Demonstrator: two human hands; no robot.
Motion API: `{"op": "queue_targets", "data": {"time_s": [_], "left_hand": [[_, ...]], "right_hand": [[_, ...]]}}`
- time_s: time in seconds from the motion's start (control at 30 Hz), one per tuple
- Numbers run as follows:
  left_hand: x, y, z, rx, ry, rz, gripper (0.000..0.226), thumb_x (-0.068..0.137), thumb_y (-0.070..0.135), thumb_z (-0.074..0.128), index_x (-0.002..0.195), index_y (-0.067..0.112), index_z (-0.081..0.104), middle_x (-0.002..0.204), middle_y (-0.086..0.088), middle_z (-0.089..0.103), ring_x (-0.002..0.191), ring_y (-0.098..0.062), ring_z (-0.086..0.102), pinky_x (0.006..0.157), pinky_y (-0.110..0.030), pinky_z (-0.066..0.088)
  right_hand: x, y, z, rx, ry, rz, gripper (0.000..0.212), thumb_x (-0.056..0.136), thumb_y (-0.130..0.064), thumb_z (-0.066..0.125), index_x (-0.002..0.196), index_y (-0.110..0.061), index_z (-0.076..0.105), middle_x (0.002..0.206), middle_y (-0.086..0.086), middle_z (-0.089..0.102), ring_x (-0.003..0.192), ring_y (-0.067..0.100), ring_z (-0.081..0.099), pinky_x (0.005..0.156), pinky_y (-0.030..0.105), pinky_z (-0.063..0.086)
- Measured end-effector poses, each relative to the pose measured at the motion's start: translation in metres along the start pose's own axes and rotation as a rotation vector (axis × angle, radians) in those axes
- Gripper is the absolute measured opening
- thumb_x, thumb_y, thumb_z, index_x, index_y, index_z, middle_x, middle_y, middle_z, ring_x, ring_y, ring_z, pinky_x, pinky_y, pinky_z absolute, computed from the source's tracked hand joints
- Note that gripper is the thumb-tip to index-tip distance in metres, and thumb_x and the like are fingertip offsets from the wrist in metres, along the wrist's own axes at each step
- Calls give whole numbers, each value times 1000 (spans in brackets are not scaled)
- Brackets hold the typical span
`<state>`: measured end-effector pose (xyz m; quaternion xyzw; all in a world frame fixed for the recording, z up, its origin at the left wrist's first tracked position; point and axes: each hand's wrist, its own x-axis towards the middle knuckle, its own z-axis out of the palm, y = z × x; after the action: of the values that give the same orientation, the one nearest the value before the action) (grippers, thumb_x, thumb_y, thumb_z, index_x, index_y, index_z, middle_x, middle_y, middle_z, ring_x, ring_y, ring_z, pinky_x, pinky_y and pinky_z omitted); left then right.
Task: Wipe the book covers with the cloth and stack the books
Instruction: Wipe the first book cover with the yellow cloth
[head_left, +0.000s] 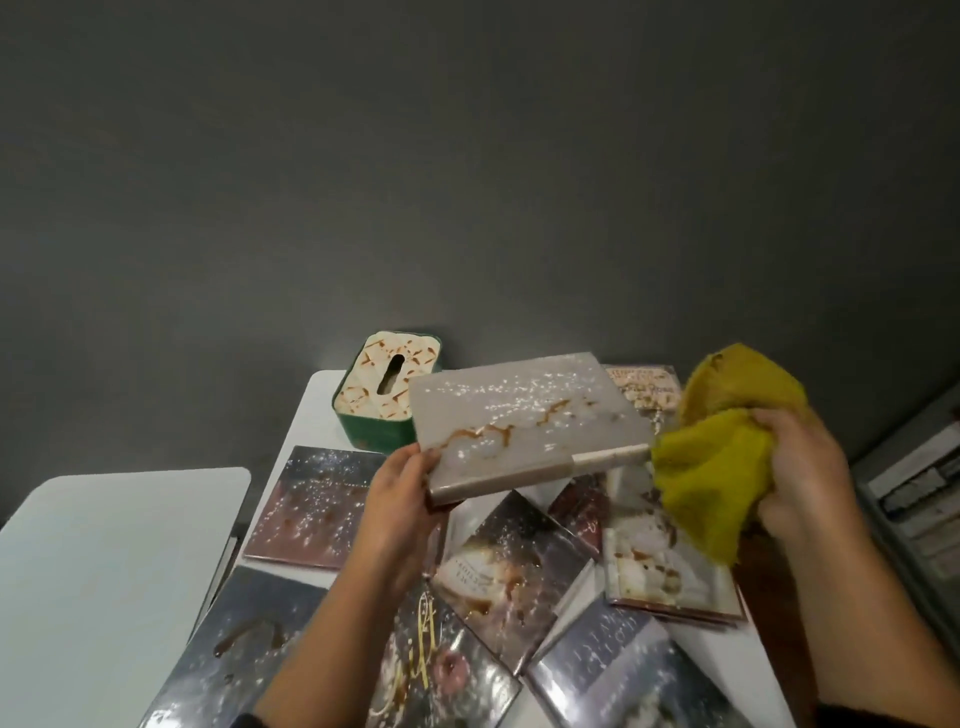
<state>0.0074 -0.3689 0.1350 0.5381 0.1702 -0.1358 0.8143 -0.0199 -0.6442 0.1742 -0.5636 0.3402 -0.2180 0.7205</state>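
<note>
The left hand (400, 488) held a pale book (524, 421) up by its near corner, fingers curled round the edge. A brown streak and white specks lay on its cover. The right hand (800, 467) gripped a bunched yellow cloth (717, 467) just beside the book.

To wipe well, I think the book should stay flat and steady while the cloth rubbed along the streak.

A bare white table (104, 571) stood on the left. More dirty books (519, 577) lay spread on the table below the hands, beside a green tissue box (384, 395). The wall (467, 156) behind was dark grey.
</note>
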Motion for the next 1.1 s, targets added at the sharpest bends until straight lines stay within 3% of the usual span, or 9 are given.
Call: {"op": "queue_targets", "data": {"time_s": [0.17, 0.27, 0.43, 0.53, 0.7, 0.8, 0.93, 1.0, 1.1], "left_hand": [[-33, 26, -25, -44, -94, 9, 14, 95, 10, 46, 95, 0, 56, 92, -14, 64, 78, -19, 63, 61, -26, 59], [-44, 35, -39, -47, -136, 14, 19, 94, 13, 48, 102, -1, 57, 93, -15, 66, 75, -18, 65, 55, -24, 56], [-55, 47, -57, -49, -173, 27, 19, 93, 14, 46, 101, 2, 59, 87, -10, 66, 72, -15, 62, 52, -22, 54], [-57, 52, -64, -62, -185, 0, 23, 92, 16, 47, 108, 3, 57, 91, -11, 65, 76, -17, 61, 53, -22, 53], [-54, 59, -64, -138, -231, -6, 25, 92, 30, 48, 101, 10, 59, 78, -4, 69, 68, -13, 67, 52, -22, 54], [-59, 57, -61, -290, -318, -5, 48, 81, 49, 58, 108, 10, 61, 88, -6, 72, 77, -15, 71, 61, -26, 58], [-74, 30, -37, -434, -539, -121, 99, 42, 46, 93, 126, 10, 55, 123, -18, 63, 110, -34, 63, 84, -46, 55], [-85, 17, -19, -505, -604, -209, 98, 42, 40, 94, 127, 9, 56, 128, -20, 60, 117, -37, 58, 95, -56, 46], [-85, 7, -5, -571, -518, -238, 58, 70, 37, 75, 118, 7, 63, 119, -19, 65, 105, -32, 65, 100, -53, 44]], "right_hand": [[-46, -4, -18, 99, -20, 161, 36, 94, -20, 51, 130, -16, 50, 102, 11, 62, 77, 18, 60, 57, 30, 45], [-72, -4, -16, 144, -72, 288, 37, 94, -24, 52, 130, -13, 51, 92, 11, 62, 78, 23, 60, 59, 33, 46], [-110, -10, -18, 146, -385, 352, 34, 88, -40, 56, 113, -19, 63, 97, 14, 71, 85, 30, 69, 64, 38, 56], [-124, -8, -19, 101, -486, 296, 43, 75, -30, 66, 117, -23, 60, 104, 14, 70, 87, 30, 70, 62, 43, 58], [-134, 10, -10, 52, -349, 203, 40, 80, -10, 66, 119, -13, 59, 98, 17, 71, 83, 31, 70, 66, 41, 57], [-138, 19, -4, 154, -294, 198, 27, 83, -8, 64, 110, -16, 64, 98, 16, 71, 85, 31, 69, 73, 45, 55], [-146, 26, 8, 257, -247, 187, 24, 84, -7, 63, 106, -15, 67, 93, 13, 72, 82, 30, 70, 73, 49, 56], [-151, 30, 14, 282, -225, 183, 24, 84, -6, 63, 107, -13, 66, 92, 13, 72, 78, 27, 71, 65, 45, 58], [-152, 38, 16, 246, -232, 130, 29, 86, -13, 64, 115, -16, 61, 102, 13, 71, 86, 27, 70, 69, 43, 58]]}}
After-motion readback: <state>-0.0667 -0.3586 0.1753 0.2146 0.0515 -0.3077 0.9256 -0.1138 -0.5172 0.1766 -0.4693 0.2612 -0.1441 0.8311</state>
